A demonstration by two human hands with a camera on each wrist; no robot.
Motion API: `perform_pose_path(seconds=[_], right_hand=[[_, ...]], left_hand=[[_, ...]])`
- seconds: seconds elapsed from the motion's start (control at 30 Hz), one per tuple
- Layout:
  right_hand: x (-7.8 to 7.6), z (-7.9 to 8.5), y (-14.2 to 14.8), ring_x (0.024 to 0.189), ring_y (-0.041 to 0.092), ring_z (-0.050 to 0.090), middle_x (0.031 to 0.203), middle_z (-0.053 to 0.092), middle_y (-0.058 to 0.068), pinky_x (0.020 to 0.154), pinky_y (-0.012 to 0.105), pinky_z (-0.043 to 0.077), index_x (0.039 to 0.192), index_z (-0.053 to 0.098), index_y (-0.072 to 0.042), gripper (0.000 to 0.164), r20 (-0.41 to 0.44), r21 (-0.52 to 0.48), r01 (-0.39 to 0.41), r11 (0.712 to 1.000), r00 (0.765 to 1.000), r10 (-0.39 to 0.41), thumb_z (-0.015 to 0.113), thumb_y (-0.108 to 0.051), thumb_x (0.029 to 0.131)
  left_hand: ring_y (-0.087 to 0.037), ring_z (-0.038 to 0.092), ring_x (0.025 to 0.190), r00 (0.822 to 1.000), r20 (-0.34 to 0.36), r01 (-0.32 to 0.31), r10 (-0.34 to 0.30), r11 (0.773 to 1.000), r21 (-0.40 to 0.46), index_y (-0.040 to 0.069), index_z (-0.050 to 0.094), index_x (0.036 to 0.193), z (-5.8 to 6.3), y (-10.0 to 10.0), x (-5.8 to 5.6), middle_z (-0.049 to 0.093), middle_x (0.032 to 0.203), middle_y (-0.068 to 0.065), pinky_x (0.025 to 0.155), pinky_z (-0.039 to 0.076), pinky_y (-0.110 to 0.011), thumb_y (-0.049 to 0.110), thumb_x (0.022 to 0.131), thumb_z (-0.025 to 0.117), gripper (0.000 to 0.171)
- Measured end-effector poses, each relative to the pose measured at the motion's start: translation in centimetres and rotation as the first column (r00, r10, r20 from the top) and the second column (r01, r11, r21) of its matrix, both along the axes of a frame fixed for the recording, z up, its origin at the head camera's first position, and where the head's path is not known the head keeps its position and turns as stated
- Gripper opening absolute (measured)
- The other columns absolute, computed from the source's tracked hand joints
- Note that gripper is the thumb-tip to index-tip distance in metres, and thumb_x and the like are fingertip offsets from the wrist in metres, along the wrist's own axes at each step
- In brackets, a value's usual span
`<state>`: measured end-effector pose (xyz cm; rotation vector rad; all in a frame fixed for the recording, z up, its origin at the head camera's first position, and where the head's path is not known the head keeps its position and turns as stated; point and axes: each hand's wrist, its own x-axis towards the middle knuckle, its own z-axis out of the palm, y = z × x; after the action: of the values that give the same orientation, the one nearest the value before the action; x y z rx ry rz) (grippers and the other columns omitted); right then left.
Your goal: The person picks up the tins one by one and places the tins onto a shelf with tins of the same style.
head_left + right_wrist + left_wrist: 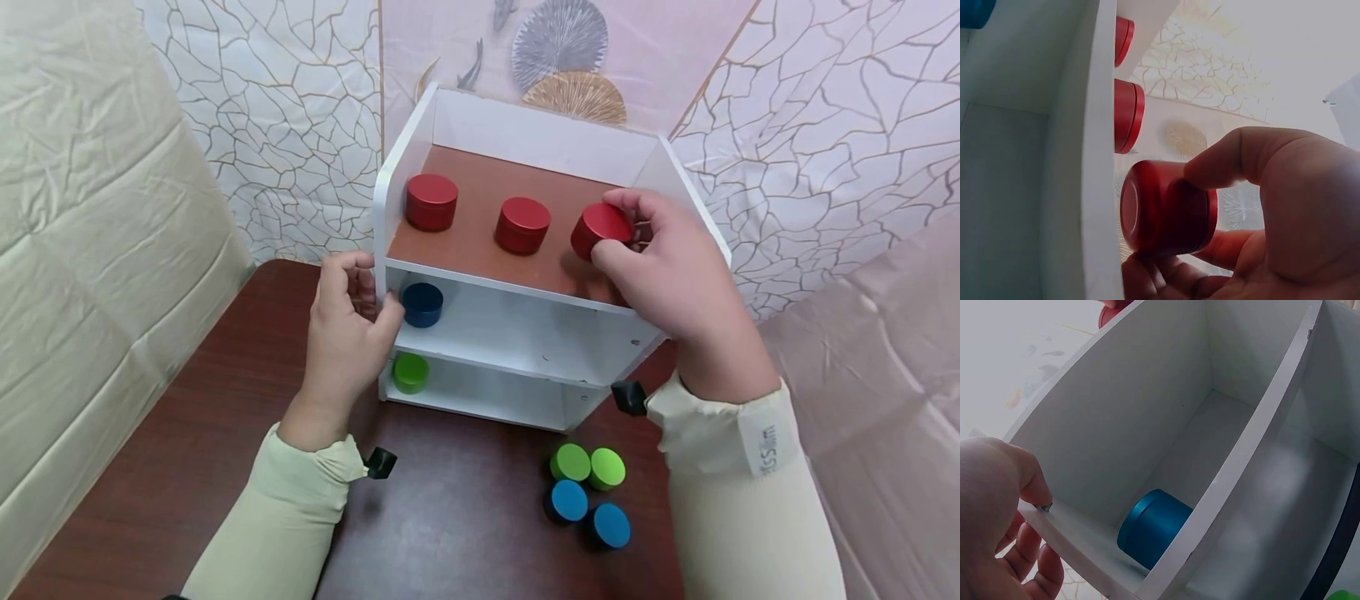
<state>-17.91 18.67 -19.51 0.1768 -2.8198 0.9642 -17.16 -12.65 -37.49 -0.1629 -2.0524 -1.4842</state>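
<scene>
A red round tin (602, 229) is pinched between the thumb and fingers of my right hand (667, 262), over the right part of the shelf unit's brown top. In the right wrist view the tin (1163, 206) shows its underside and hangs just beyond the top board's edge. Two more red tins (522, 225) stand in a row to its left. My left hand (348, 333) grips the left side panel (1063, 534) of the white shelf unit, thumb on its front edge and fingers outside. Just inside, a blue tin (422, 305) stands on the middle shelf.
On the bottom shelf, at the left, sits a green tin (410, 372). Two green tins (571, 462) and two blue tins (611, 526) lie grouped on the dark wooden table (450, 517) before the unit. Raised white walls (525, 125) border the top at back and sides.
</scene>
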Motion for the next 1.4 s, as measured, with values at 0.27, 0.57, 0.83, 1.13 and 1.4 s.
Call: perform_pose_path(seconds=[0.27, 0.57, 0.83, 1.13, 1.4], right_hand=[[-1.9, 1.6, -1.7, 0.122, 0.029, 0.06, 0.142, 0.068, 0.008, 0.089, 0.036, 0.056, 0.154, 0.061, -0.019, 0.054, 0.068, 0.068, 0.047, 0.997, 0.996, -0.051, 0.063, -0.038, 0.103], [-3.5, 2.9, -2.0, 0.127, 0.034, 0.059, 0.142, 0.066, 0.014, 0.101, 0.044, 0.054, 0.154, 0.058, -0.013, 0.06, 0.175, 0.174, 0.024, 0.984, 0.983, -0.055, 0.066, -0.043, 0.104], [-4.0, 3.0, -0.9, 0.124, 0.04, 0.056, 0.141, 0.063, 0.02, 0.1, 0.051, 0.052, 0.154, 0.054, -0.007, 0.059, 0.208, 0.291, 0.001, 0.957, 0.976, -0.065, 0.061, -0.038, 0.105], [-4.1, 2.7, -0.8, 0.12, 0.041, 0.057, 0.136, 0.065, 0.021, 0.099, 0.053, 0.051, 0.149, 0.057, -0.006, 0.055, 0.221, 0.365, -0.039, 0.93, 0.974, -0.046, 0.061, -0.037, 0.104], [-4.2, 2.5, -1.0, 0.124, 0.042, 0.055, 0.141, 0.061, 0.021, 0.101, 0.055, 0.053, 0.154, 0.051, -0.006, 0.059, 0.273, 0.38, -0.061, 0.923, 0.961, -0.048, 0.061, -0.037, 0.105]], left_hand=[[-0.017, 0.056, 0.097, 1.0, -0.004, -0.005, 0.005, 1.0, -0.002, 0.01, 0.051, 0.142, 0.0, -0.2, 0.0, 0.056, 0.114, -0.013, 0.079, 0.051, -0.026, 0.007, 0.102, 0.07, 0.044], [-0.018, 0.056, 0.097, 1.0, -0.013, 0.0, 0.0, 1.0, 0.001, 0.01, 0.051, 0.142, 0.1, -0.2, -0.2, 0.056, 0.113, -0.013, 0.079, 0.05, -0.026, 0.007, 0.101, 0.07, 0.045], [-0.018, 0.056, 0.096, 1.0, -0.029, 0.001, -0.001, 1.0, 0.0, 0.011, 0.052, 0.141, 0.1, 0.1, -0.3, 0.057, 0.113, -0.013, 0.079, 0.05, -0.026, 0.008, 0.101, 0.07, 0.044], [-0.017, 0.056, 0.097, 1.0, -0.027, 0.004, -0.004, 1.0, 0.002, 0.01, 0.052, 0.141, 0.0, 0.1, -0.4, 0.057, 0.113, -0.013, 0.08, 0.05, -0.026, 0.008, 0.101, 0.069, 0.043], [-0.017, 0.056, 0.097, 1.0, -0.022, -0.006, 0.006, 1.0, 0.002, 0.011, 0.053, 0.141, 0.0, 0.0, -0.2, 0.057, 0.114, -0.013, 0.079, 0.05, -0.025, 0.008, 0.101, 0.07, 0.043]])
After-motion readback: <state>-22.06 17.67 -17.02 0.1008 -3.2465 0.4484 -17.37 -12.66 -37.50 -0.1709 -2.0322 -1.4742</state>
